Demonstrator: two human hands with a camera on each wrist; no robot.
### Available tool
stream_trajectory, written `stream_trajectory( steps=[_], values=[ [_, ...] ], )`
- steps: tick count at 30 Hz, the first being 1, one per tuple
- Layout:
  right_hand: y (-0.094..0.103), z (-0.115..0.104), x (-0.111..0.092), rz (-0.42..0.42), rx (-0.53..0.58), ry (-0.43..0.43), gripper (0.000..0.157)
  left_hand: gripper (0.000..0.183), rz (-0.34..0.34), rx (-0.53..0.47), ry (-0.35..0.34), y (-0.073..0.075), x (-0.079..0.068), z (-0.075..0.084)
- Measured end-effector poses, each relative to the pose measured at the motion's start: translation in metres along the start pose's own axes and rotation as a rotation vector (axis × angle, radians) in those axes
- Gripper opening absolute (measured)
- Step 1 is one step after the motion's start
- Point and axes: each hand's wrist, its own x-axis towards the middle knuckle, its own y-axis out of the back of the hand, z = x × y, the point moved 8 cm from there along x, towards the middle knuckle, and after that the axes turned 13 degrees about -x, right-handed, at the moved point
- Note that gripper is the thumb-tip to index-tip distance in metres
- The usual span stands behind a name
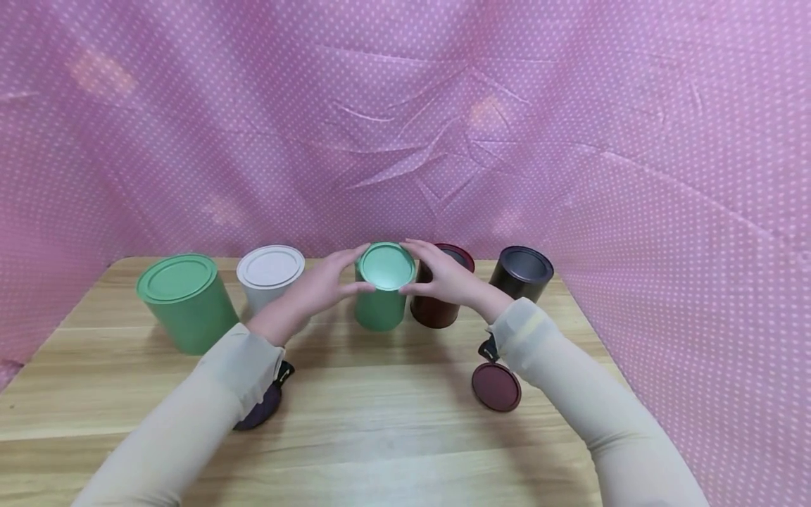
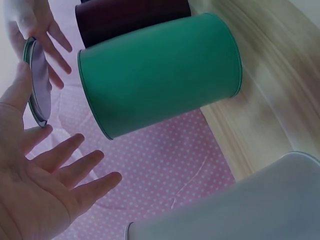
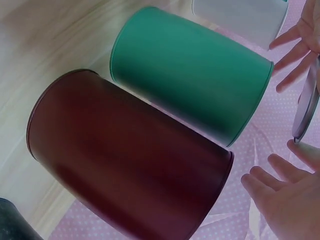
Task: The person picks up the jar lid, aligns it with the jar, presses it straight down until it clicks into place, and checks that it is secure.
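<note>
Pink dotted cloth point(image 1: 405, 127) is the biggest thing on my feed, hanging all round the wooden table point(image 1: 393, 443). Chunkiest can is the far-left green canister point(image 1: 188, 306), lid on. The middle green canister point(image 1: 380, 311) stands upright right in front of me, with a dark red canister point(image 1: 436, 311) just beside it, a lidded white canister point(image 1: 269, 274) off to the left and a black canister point(image 1: 522, 274) over on the right.

My left hand point(image 1: 332, 278) and right hand point(image 1: 445, 277) come in from opposite sides, thumb and index of each pinching the rim of the green lid point(image 1: 387, 266), other fingers spread. Wrist cams show that lid clear of the middle can, pale underside visible.

Smaller stuff: a dark red lid point(image 1: 496, 387) lying near my right forearm, and a dark round piece point(image 1: 260, 408) partly hidden by my left sleeve.
</note>
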Motion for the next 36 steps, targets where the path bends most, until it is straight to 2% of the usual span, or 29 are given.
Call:
stream_trajectory(
  steps=[7,15,20,24,30,36],
  values=[
    [0.004,0.005,0.01,-0.011,-0.008,-0.004,0.08,0.081,0.003,0.061,-0.026,0.008,0.01,0.0],
    [0.006,0.013,0.018,-0.062,-0.002,-0.04,0.078,0.082,-0.022,0.036,-0.038,0.012,0.024,0.0],
    [0.005,0.016,0.026,-0.078,-0.001,-0.031,0.077,0.084,-0.033,0.029,-0.005,0.013,0.029,-0.007],
    [0.003,0.02,0.032,-0.079,0.009,-0.036,0.077,0.084,-0.038,0.0,-0.008,0.012,0.035,-0.014],
    [-0.004,0.026,0.036,-0.117,0.028,-0.081,0.078,0.083,-0.057,-0.076,0.004,0.008,0.042,-0.027],
    [-0.01,0.032,0.04,-0.151,0.035,-0.115,0.079,0.082,-0.065,-0.092,0.014,0.006,0.047,-0.035]
  ],
)
